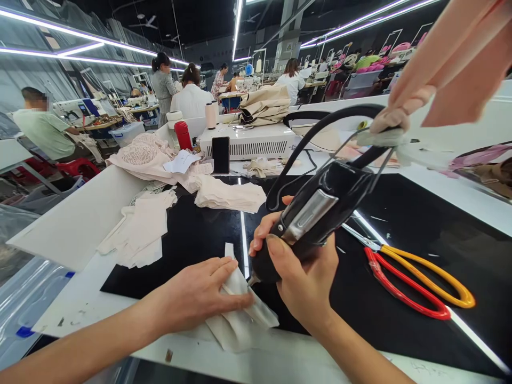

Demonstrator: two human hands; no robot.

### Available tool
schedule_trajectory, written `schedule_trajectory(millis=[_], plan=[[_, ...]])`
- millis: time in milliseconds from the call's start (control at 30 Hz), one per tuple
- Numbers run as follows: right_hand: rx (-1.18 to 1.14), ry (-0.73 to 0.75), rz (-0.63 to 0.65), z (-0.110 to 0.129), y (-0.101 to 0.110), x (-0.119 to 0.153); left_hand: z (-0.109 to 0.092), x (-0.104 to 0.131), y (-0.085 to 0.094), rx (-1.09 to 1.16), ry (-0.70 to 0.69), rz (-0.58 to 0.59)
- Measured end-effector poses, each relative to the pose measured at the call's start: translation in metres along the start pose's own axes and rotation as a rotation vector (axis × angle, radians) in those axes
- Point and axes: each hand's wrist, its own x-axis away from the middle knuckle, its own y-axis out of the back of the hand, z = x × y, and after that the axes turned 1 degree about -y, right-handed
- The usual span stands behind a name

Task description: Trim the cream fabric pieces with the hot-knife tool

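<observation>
My right hand (pixel 304 272) is closed round a black hand-held power tool (pixel 316 208) with a silver metal plate on its side and a black cord. Its narrow metal tip points down at a cream fabric strip (pixel 264 312), close to or touching it. My left hand (pixel 200 293) holds this strip against the table edge, fingers over the cloth and thumb towards the tip. Part of the strip lies hidden under that hand, and its loose end folds over the edge. A knotted peach cloth (pixel 412 96) is tied to the tool's top.
Large scissors (pixel 416 277) with red and orange handles lie right on the black tabletop (pixel 400 213). Cream fabric pieces (pixel 146 229) and another stack (pixel 230 193) lie to the left and behind. Beyond stand a phone (pixel 221 154), a red bottle (pixel 183 135) and a white machine box (pixel 250 143).
</observation>
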Motion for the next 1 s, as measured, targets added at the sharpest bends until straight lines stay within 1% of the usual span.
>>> schedule_trajectory(millis=[133,233,367,533,700,1000], plan=[[-0.030,0.003,-0.010,-0.009,-0.007,-0.009,0.010,0.003,-0.003,-0.002,0.007,-0.016],[-0.039,0.010,-0.013,-0.013,-0.012,-0.013,0.013,0.003,-0.004,0.008,0.016,-0.005],[-0.009,0.002,0.005,-0.015,-0.014,-0.013,0.012,0.002,-0.004,0.026,0.016,0.006],[0.012,-0.003,-0.003,-0.016,-0.012,-0.014,0.011,0.003,-0.005,0.053,0.029,-0.013],[-0.011,0.038,-0.014,-0.019,-0.014,-0.019,0.011,0.005,-0.009,0.074,0.049,-0.053],[-0.004,0.000,-0.019,-0.022,-0.020,-0.020,0.010,0.004,-0.014,0.143,0.078,-0.093]])
